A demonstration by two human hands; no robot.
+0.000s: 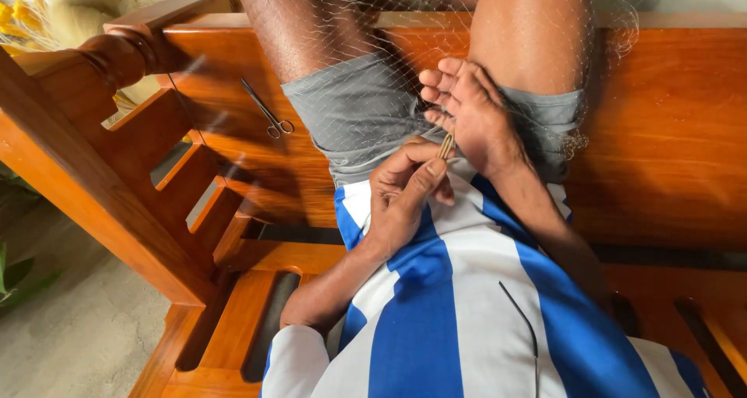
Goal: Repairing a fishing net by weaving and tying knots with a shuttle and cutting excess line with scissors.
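Observation:
My left hand pinches a thin tan netting needle between thumb and fingers, just above my blue-and-white striped shirt. My right hand is spread palm-up with its fingers apart, touching the fine translucent fishing net that drapes over my grey shorts and bare legs. The needle's tip meets the heel of the right palm. Whether the right hand pinches any mesh is hard to tell.
I sit on a polished wooden bench with a turned armrest at the left. Small metal scissors lie on the seat left of my thigh. Yellow flowers and a concrete floor show at the far left.

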